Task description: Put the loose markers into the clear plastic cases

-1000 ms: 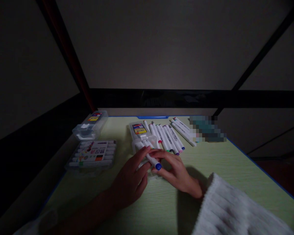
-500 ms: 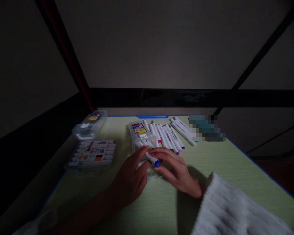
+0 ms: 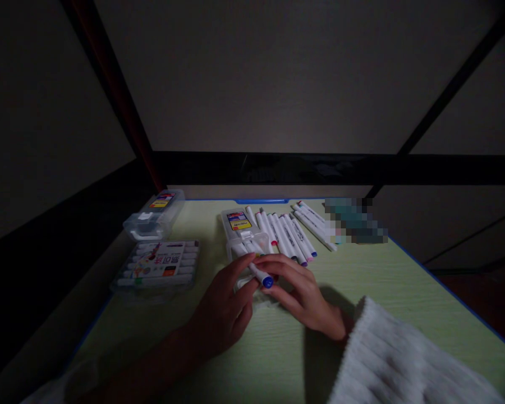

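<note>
Between my two hands is a white marker [image 3: 258, 274] with a blue end pointing toward me. My left hand [image 3: 227, 306] grips it from the left with thumb and fingers. From the right, the fingers of my right hand [image 3: 297, 289] close on the same marker near its blue end. Just beyond lies a clear plastic marker case [image 3: 244, 231] with a yellow and blue label; my hands partly hide its near part. Several loose white markers [image 3: 287, 238] with coloured ends lie side by side to the right of this case.
At the left stand another clear case [image 3: 156, 216] with a white clasp and a flat case of markers [image 3: 160, 264]. More markers [image 3: 315, 224] lie at the back right, beside a blurred teal object [image 3: 353, 220]. The pale green table [image 3: 387, 269] has a blue edge.
The marker has shifted very slightly, its blue end a little to the left and turned more toward me. Both hands stay nearly in place; the cases and loose markers have not moved.
</note>
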Demonstrator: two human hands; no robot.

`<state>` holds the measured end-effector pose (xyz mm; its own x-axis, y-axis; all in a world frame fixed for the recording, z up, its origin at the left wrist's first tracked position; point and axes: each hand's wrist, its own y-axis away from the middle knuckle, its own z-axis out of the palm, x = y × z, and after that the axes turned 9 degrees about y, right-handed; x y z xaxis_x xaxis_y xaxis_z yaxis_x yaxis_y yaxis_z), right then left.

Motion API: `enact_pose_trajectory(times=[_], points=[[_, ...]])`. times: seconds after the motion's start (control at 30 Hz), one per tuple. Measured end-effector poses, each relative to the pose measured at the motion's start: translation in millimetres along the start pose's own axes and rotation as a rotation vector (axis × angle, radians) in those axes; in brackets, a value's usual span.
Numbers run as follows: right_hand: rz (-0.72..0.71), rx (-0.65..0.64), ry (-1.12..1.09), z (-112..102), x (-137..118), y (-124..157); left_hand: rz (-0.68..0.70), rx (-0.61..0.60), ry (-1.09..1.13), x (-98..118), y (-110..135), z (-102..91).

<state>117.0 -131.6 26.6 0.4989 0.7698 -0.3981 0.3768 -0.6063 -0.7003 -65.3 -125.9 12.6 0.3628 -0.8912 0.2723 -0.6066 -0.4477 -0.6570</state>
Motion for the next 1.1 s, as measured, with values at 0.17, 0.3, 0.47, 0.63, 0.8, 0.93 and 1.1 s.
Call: enact_pose_trajectory(times=[0.17, 0.3, 0.47, 0.63, 0.8, 0.93, 1.1], points=[[0.006, -0.012, 0.006, 2.0, 0.5, 0.4, 0.001, 0.011, -0.017, -1.7, 0.7, 0.6], [0.018, -0.030, -0.004, 2.5, 1.1, 0.6, 0.000, 0.015, -0.027, -2.0, 0.3, 0.6], [0.035, -0.040, -0.010, 2.9, 1.7, 1.6, -0.026, 0.011, -0.032, -1.5, -1.5, 0.3], [0.060, -0.066, -0.013, 3.8, 0.8, 1.7, -0.047, 0.013, -0.031, -2.5, -0.8, 0.4], [0.057, -0.081, -0.008, 4.6, 0.5, 1.4, -0.060, 0.004, -0.031, -2.8, -0.7, 0.6], [0.062, -0.094, -0.008, 4.5, 0.9, 1.3, -0.068, 0.012, -0.036, -2.4, -1.2, 0.8], [0.074, -0.118, -0.014, 4.4, 1.0, 2.2, -0.075, 0.004, -0.035, -2.1, -1.1, 1.0]])
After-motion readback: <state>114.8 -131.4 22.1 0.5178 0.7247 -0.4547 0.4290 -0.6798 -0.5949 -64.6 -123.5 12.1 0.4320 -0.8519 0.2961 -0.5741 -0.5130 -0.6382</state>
